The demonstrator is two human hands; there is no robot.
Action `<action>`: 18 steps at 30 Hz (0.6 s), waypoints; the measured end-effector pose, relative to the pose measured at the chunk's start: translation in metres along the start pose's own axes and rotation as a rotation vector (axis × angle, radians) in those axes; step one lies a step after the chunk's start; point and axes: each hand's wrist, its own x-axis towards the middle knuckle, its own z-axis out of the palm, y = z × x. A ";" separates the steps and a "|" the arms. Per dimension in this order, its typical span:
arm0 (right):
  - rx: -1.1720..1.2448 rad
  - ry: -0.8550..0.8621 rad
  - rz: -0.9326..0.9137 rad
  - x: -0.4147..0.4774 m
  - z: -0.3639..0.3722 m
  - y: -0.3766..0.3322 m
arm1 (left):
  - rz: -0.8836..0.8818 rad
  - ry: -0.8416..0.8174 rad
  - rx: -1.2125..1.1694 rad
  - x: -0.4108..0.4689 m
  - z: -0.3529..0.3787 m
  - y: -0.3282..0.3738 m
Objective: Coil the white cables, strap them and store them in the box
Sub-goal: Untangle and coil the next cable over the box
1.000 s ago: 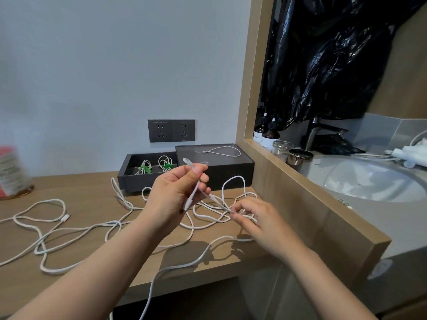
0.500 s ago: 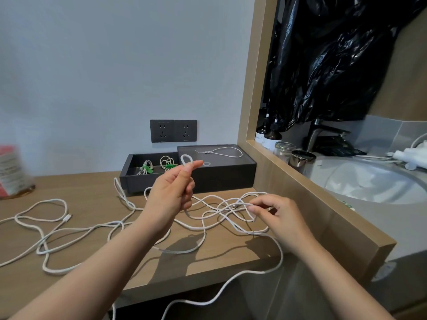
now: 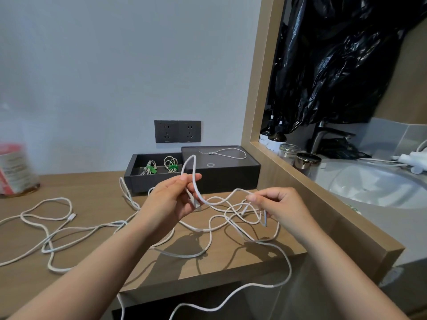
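The way from the left hand (image 3: pixel 171 199) back to the box (image 3: pixel 132 179) is short. Only a cable loop (image 3: pixel 193 165) standing up from that hand rises in front of it. A lid (image 3: pixel 233 166) covers the box's right part. The left part is open, with two strapped coils (image 3: pixel 150 168) inside. Loose cables (image 3: pixel 57 229) sprawl over the desk (image 3: pixel 92 188) at left and middle. A wooden partition (image 3: pixel 323 204) walls off the right, near the right hand (image 3: pixel 280 206). A jar (image 3: pixel 13 172) stands far left, well apart.
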 end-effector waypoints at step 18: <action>0.088 0.102 0.232 0.002 0.023 0.000 | -0.108 -0.106 -0.057 -0.008 0.014 -0.003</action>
